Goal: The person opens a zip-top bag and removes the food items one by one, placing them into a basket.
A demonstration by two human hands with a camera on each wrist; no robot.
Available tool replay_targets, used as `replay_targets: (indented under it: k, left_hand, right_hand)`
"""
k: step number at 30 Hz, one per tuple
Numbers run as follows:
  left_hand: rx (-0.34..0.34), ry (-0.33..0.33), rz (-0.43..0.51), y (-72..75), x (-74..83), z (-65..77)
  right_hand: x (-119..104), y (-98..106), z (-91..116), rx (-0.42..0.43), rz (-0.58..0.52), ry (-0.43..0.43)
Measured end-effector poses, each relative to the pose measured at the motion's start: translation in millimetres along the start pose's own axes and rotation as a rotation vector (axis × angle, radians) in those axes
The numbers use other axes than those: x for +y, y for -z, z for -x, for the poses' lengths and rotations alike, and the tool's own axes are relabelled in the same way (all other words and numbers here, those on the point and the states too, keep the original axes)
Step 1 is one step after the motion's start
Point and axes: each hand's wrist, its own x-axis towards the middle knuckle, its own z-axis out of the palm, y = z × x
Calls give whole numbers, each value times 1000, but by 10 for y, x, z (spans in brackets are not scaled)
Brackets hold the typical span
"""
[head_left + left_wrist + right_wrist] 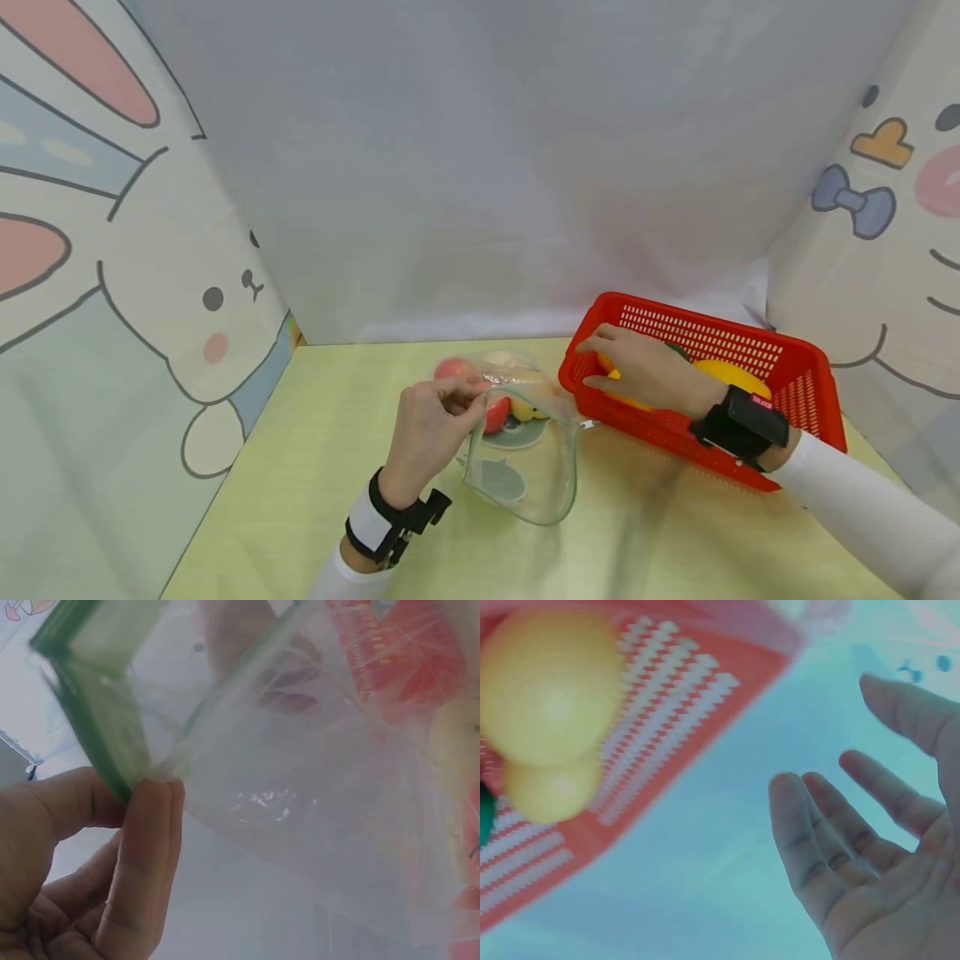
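My left hand [431,425] pinches the rim of a clear plastic bag [557,504] with a green edge, its mouth spread towards me. Red fruits [497,414] and a pale yellow fruit [528,400] lie inside the bag's far end. My right hand [648,367] is over the left part of a red basket [813,404], fingers spread apart. In the right wrist view that hand [877,855] has nothing between thumb and fingers. Yellow fruit [733,379] and a dark green piece [677,350] lie in the basket; the hand partly hides the others there.
Both bag and basket are on a pale yellow-green tabletop [300,483]. A white cloth backdrop [480,167] rises behind it. Side panels with a printed rabbit [213,298] and another cartoon animal [885,142] flank the table.
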Motion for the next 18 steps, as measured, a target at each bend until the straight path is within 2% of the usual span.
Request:
replay_targets:
  k: [4,7,10,12,14,18]
  left_hand:
    - [3,3,2,-1,9,-7]
    - [3,4,0,-2,14,-10]
    - [1,6,0,-3,13,-12]
    - [0,4,2,-1,11,-12]
    - [-2,1,5,2,7,-11]
    - [-1,-1,3,9,2,-7]
  right_hand:
    - [-340,106,80,157,12,91]
    - [-575,82,159,303,21,206]
    - [-800,-1,242,394,13,315]
    - [-936,-69,286,390,11,355]
    - [-1048,-161,303,344,-22,375]
    - [-1163,-406,221,273,-9,405]
